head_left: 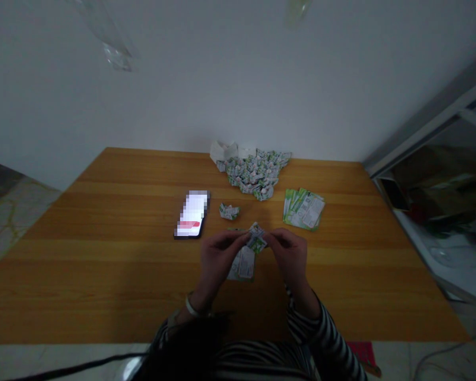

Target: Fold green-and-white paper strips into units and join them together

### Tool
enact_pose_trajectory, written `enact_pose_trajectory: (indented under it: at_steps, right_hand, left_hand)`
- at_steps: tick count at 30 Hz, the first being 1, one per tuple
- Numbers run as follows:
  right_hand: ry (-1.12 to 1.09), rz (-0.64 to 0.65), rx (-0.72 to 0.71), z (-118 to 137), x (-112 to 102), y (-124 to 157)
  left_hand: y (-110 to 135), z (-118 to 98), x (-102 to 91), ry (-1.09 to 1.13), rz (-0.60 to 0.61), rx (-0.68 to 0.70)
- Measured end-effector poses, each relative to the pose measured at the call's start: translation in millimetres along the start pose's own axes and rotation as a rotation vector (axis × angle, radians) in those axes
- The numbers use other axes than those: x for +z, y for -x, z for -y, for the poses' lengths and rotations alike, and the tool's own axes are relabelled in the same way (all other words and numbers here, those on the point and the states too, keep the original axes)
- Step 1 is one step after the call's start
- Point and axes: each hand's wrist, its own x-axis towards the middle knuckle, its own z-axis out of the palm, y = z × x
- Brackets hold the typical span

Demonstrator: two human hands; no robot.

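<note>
My left hand (218, 256) and my right hand (289, 254) are both pinched on a small green-and-white printed paper slip (257, 238), partly folded, held just above the wooden table (103, 254). A flat slip (243, 264) lies under and between my hands. One folded paper piece (229, 211) rests just beyond my hands. A pile of several folded pieces (256, 172) sits at the table's far edge. A fanned stack of flat slips (303, 208) lies to the right of my hands.
A phone (192, 214) with a lit screen lies on the table left of my hands. White folded paper (223, 150) sits behind the pile. A metal-framed shelf (440, 174) stands to the right of the table. A white wall lies behind.
</note>
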Motion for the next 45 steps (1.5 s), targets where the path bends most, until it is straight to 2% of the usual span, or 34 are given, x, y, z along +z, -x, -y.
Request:
enact_pose_trajectory:
  at_steps: [3,8,11,15,17,19,22,24,26,28,30,33,36,38,42,45]
  right_hand:
    - [-0.077,0.002,0.096,2.2,5.3,-2.0]
    - [-0.203,0.010,0.176,4.4,10.5,-6.5]
    - [-0.219,0.026,0.150,5.2,10.2,-8.2]
    - [-0.103,0.226,0.119,6.1,7.0,-9.3]
    - [-0.040,0.274,0.102,5.8,7.3,-8.6]
    - [-0.034,0.206,0.091,4.6,11.0,-5.8]
    - [-0.109,0.084,0.132,1.1,23.3,3.0]
    - [-0.142,0.032,0.183,-2.0,33.2,10.4]
    - [-0.158,-0.061,0.199,-4.6,40.2,15.8]
    - [-0.113,-0.145,0.140,-5.5,40.8,16.9]
    - [0.008,-0.157,0.021,-4.1,34.1,13.0]
    - [0.230,0.008,-0.176,1.6,15.9,1.5]
    - [0.299,0.197,-0.249,6.7,2.6,-7.0]
    - [0.248,0.214,-0.196,7.3,2.8,-6.8]
    - [-0.025,0.100,0.052,1.6,20.5,2.2]
    - [-0.235,0.057,0.240,-1.3,31.2,5.4]
  left_hand:
    - [0.3,0.2,3.1,0.108,-0.053,-0.105]
    - [-1.6,4.2,2.2,0.161,-0.084,-0.115]
    - [-4.2,2.8,-1.3,0.171,-0.009,-0.109]
    - [-12.4,-1.6,-7.6,0.033,0.211,-0.063]
    - [-15.9,-2.2,-8.7,-0.068,0.236,-0.028]
    - [-17.0,-1.4,-6.6,-0.114,0.151,0.009]
    - [-13.5,1.4,2.0,-0.061,-0.041,0.054]
    - [-9.8,3.9,9.3,-0.004,-0.092,0.052]
    - [-7.4,6.5,15.0,0.000,-0.093,0.057]
    - [-7.9,8.6,16.4,-0.087,-0.112,0.149]
    - [-11.7,9.6,12.7,-0.226,-0.119,0.285]
    - [-21.1,9.3,0.4,-0.372,0.008,0.399]
    - [-28.2,8.8,-10.2,-0.385,0.201,0.412]
    - [-28.0,9.1,-11.3,-0.393,0.226,0.383]
    - [-16.8,12.4,0.4,-0.396,-0.012,0.390]
    - [-8.6,15.4,8.5,-0.371,-0.112,0.384]
